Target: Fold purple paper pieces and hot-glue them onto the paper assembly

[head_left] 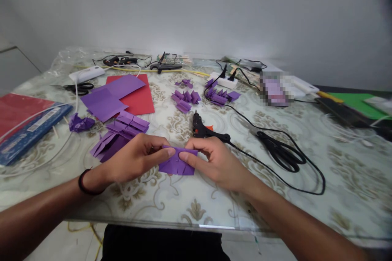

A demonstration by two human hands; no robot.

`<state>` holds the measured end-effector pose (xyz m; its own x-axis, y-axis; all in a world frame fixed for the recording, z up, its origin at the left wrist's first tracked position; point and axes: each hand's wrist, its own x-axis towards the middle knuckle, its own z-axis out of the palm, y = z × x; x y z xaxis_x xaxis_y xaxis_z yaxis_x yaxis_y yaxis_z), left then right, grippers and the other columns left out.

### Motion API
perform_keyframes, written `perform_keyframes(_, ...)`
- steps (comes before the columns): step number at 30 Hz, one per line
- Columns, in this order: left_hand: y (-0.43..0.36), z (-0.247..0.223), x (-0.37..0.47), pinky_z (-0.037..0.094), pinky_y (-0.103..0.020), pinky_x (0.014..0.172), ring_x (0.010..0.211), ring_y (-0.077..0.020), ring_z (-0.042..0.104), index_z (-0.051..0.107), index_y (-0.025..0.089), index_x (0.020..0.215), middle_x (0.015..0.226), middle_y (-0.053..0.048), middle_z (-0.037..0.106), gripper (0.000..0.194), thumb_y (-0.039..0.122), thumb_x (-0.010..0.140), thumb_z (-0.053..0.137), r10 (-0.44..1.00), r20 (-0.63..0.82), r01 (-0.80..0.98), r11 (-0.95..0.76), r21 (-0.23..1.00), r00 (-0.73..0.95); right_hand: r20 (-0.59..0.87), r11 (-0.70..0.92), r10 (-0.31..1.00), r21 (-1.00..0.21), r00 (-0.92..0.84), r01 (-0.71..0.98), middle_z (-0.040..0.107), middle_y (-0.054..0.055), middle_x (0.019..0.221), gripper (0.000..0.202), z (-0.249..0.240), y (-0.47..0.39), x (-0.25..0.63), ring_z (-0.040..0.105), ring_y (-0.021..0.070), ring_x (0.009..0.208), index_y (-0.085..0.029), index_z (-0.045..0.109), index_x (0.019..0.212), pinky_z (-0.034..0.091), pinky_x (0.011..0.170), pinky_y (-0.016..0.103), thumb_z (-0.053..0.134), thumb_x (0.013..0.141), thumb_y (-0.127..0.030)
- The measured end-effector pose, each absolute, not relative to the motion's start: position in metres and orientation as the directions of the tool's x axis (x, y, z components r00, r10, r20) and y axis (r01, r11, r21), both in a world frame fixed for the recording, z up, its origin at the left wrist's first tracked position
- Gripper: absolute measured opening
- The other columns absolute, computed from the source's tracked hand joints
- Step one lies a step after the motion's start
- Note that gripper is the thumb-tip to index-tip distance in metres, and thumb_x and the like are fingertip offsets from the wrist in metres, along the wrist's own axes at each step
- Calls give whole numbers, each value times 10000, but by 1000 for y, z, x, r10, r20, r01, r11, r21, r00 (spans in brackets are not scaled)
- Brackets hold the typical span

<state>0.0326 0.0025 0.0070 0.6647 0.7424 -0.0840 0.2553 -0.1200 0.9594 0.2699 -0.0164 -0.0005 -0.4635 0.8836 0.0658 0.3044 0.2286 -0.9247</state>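
A small folded piece of purple paper is pinched along its far edge between both hands, above the front of the table. My left hand grips its left part, thumb on top. On its right part, my right hand holds it the same way, the two thumbs almost meeting. The fingers beneath the paper are mostly hidden. Beside my left hand lies a stack of folded purple papers. A black glue gun with an orange trigger rests just beyond my right hand.
Black scissors lie to the right, inside a loop of the glue gun's cable. Folded purple pieces stand farther back. Purple sheets overlap a red sheet at the left, near crumpled purple paper. A white power strip sits behind.
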Motion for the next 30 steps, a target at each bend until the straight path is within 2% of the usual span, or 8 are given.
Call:
perform_keyframes(4, 3, 5, 34, 260, -221, 499, 575, -81, 329, 660, 139, 799, 654, 55, 438, 334, 382, 1027, 642, 716, -94, 213, -78, 974, 692, 41, 210, 881, -926, -471, 312, 576, -32, 675, 306, 0, -17, 270, 486, 115, 632, -174, 668, 754, 358, 583, 255, 670, 974, -387)
perform_keyframes(10, 3, 5, 30, 308, -209, 529, 592, -79, 385, 679, 133, 764, 647, 47, 481, 358, 382, 1020, 668, 780, -26, 252, -171, 952, 626, 54, 206, 887, -934, -458, 290, 580, -16, 698, 353, -1, -16, 268, 502, 123, 648, -171, 674, 773, 372, 581, 254, 627, 1008, -430)
perform_keyframes(13, 3, 9, 30, 321, -206, 520, 570, -79, 406, 705, 130, 783, 634, 42, 522, 354, 377, 1027, 637, 771, -59, 242, -125, 962, 634, 67, 216, 895, -930, -442, 297, 568, -15, 689, 349, 0, -16, 269, 498, 125, 640, -172, 668, 763, 365, 562, 254, 625, 1008, -417)
perform_keyframes(18, 4, 12, 34, 490, -223, 620, 670, -128, 636, 749, 135, 837, 775, -40, 747, 325, 353, 1030, 605, 742, -87, 172, -39, 984, 665, 168, 308, 903, -895, -396, 322, 611, -5, 715, 307, -2, -16, 271, 544, 140, 665, -182, 674, 795, 415, 598, 270, 613, 1032, -367)
perform_keyframes(21, 4, 11, 35, 509, -227, 631, 672, -131, 655, 751, 134, 840, 778, -41, 752, 297, 336, 1017, 625, 760, -71, 169, -51, 984, 646, 413, 515, 853, -765, -318, 388, 678, 29, 914, 55, -7, -15, 270, 633, 181, 824, -206, 700, 1004, 511, 753, 318, 673, 1001, -253)
perform_keyframes(24, 4, 9, 36, 521, -218, 634, 674, -123, 654, 756, 135, 858, 778, -29, 741, 277, 326, 1014, 631, 783, -53, 153, -55, 987, 620, 667, 710, 685, -519, -295, 477, 641, 74, 1064, 183, -9, -15, 268, 634, 223, 980, -218, 709, 1132, 536, 861, 382, 728, 960, -159)
perform_keyframes(27, 4, 9, 37, 557, -231, 684, 708, -130, 671, 765, 133, 873, 794, -31, 743, 274, 337, 1008, 642, 804, -41, 153, -63, 986, 593, 737, 778, 577, -366, -351, 510, 616, 71, 998, 144, -9, -15, 268, 607, 215, 921, -204, 749, 1069, 534, 826, 387, 751, 951, -122)
perform_keyframes(30, 4, 9, 37, 545, -231, 672, 691, -129, 652, 766, 124, 829, 750, -33, 726, 315, 352, 1008, 640, 817, -36, 186, -87, 979, 575, 749, 801, 540, -318, -384, 507, 634, 67, 963, 122, -7, -15, 269, 596, 211, 880, -207, 768, 1033, 530, 798, 398, 754, 954, -114)
